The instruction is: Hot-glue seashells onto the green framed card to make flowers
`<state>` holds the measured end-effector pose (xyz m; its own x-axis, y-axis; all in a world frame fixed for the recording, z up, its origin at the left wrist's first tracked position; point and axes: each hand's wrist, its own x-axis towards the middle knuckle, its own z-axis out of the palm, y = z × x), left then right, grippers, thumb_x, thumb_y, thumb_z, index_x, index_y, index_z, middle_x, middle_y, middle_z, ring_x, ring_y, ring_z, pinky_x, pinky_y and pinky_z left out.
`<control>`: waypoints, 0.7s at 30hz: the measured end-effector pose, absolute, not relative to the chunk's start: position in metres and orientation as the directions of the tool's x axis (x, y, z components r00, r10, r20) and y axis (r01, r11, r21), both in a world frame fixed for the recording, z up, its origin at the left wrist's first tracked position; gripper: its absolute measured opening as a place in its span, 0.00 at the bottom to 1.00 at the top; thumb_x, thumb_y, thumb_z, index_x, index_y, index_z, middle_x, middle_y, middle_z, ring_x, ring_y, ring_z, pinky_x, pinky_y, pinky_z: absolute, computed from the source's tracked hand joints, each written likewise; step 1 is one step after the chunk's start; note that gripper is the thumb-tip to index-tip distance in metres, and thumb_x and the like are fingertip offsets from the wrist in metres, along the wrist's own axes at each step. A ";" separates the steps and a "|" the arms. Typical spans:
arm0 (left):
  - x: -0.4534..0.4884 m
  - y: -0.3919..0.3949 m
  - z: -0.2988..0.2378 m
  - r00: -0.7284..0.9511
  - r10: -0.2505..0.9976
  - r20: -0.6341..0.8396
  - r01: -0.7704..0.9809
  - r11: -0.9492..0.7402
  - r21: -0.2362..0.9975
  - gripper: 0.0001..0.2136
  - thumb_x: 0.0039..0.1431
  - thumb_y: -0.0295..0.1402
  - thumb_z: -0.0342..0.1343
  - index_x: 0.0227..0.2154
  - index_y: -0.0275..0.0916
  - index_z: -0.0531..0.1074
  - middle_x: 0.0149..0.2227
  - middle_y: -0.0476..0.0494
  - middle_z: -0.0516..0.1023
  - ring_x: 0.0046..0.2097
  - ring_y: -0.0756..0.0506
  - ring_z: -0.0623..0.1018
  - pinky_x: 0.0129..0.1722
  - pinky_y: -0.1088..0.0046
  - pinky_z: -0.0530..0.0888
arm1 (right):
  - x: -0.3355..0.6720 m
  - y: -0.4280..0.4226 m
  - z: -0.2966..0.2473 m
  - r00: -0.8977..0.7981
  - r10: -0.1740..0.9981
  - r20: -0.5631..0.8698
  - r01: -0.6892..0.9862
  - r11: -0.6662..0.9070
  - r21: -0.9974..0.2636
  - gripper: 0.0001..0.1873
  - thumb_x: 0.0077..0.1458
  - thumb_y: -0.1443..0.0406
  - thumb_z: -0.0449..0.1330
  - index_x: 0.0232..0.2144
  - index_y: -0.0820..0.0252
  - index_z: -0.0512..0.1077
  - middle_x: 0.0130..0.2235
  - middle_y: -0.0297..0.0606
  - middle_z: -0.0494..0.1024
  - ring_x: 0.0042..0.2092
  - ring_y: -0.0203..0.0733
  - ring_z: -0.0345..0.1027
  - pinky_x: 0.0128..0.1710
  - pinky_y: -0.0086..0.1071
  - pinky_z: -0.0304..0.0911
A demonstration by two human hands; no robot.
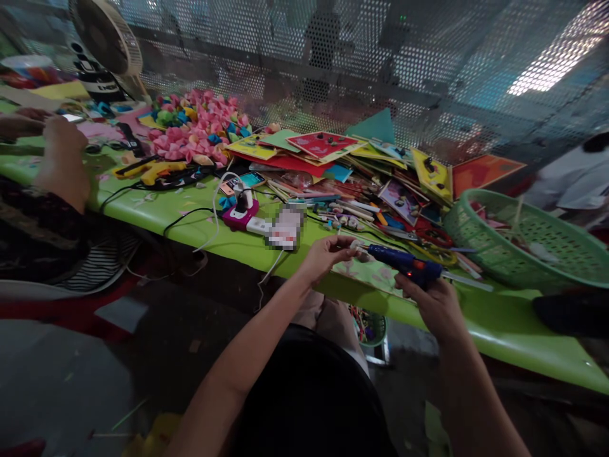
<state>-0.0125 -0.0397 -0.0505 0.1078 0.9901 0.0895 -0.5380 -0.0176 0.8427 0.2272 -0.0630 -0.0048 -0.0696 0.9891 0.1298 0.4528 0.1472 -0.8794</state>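
Observation:
My right hand [431, 301] is wrapped round the handle of a blue hot glue gun [397, 259], whose small red light glows. A pale glue stick [469, 280] sticks out of the gun's back end. The nozzle points left, toward my left hand [326, 257]. There the fingertips pinch a small whitish piece [356, 246], too small to name, held right at the nozzle tip. Both hands are just above the front edge of the green-covered table [499, 330].
Behind my hands lie pencils, scissors [435, 238] and coloured cards [328, 146]. A green basket [528, 247] stands at the right. Left of me are a power strip [240, 216], cables, a yellow glue gun [162, 171], a pink pile [200, 127], a fan [104, 35] and another person's hands [64, 143].

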 end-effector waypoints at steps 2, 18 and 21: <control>-0.012 -0.040 -0.050 0.106 0.990 0.088 -0.541 -0.017 0.841 0.28 0.39 0.45 0.78 0.42 0.34 0.80 0.38 0.42 0.83 0.40 0.46 0.81 0.44 0.69 0.72 | 0.225 -0.063 -0.005 -0.062 0.988 0.139 0.461 0.152 -0.874 0.19 0.45 0.49 0.70 0.24 0.58 0.77 0.25 0.35 0.76 0.28 0.40 0.64 0.29 0.33 0.60; -0.015 -0.042 -0.044 0.097 0.994 0.055 -0.563 0.009 0.827 0.29 0.36 0.46 0.79 0.40 0.35 0.80 0.36 0.43 0.82 0.38 0.47 0.81 0.45 0.68 0.73 | 0.228 -0.060 -0.009 -0.090 0.986 0.137 0.456 0.164 -0.875 0.19 0.47 0.48 0.70 0.23 0.57 0.76 0.24 0.34 0.74 0.27 0.39 0.63 0.26 0.33 0.58; -0.016 -0.044 -0.044 0.084 0.995 0.056 -0.557 0.000 0.831 0.28 0.37 0.46 0.78 0.40 0.35 0.80 0.38 0.43 0.82 0.39 0.46 0.81 0.47 0.65 0.74 | 0.228 -0.061 -0.010 -0.075 0.992 0.101 0.396 0.123 -0.910 0.18 0.45 0.49 0.72 0.23 0.57 0.77 0.24 0.35 0.75 0.26 0.38 0.63 0.25 0.32 0.58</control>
